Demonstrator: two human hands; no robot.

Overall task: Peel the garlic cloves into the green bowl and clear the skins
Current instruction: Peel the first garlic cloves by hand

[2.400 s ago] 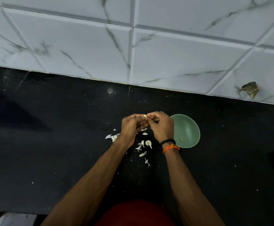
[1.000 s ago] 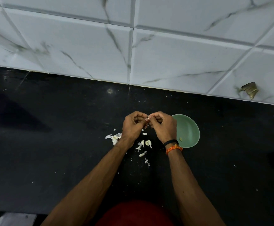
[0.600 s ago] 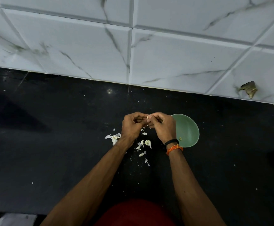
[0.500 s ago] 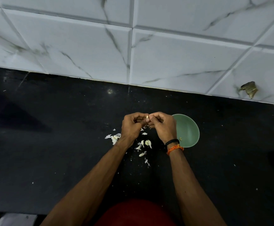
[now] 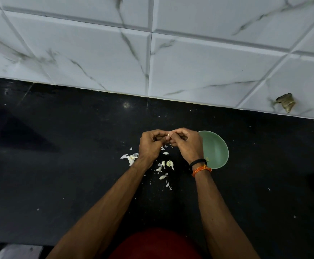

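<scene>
Both hands meet above the counter, fingers curled inward and knuckles up. Left hand and right hand together pinch one clove, a small pale piece visible where the fingertips touch; how much skin remains on it cannot be told. Right wrist carries a black band and, just behind it, an orange thread.

Bowl: green, upright on the counter, just right of the right hand and partly covered by it. One small pale piece lies inside near the wrist; too small to identify with certainty.

Skins: white flakes scattered on the counter below and between the hands, running back toward the person. A separate clump lies just left of the left wrist. Fine white specks dot the dark surface farther out.

Background: white tiles with grey veining rise from the far edge of the counter; one tile at right shows a broken patch. Red clothing fills the bottom centre between the forearms.
</scene>
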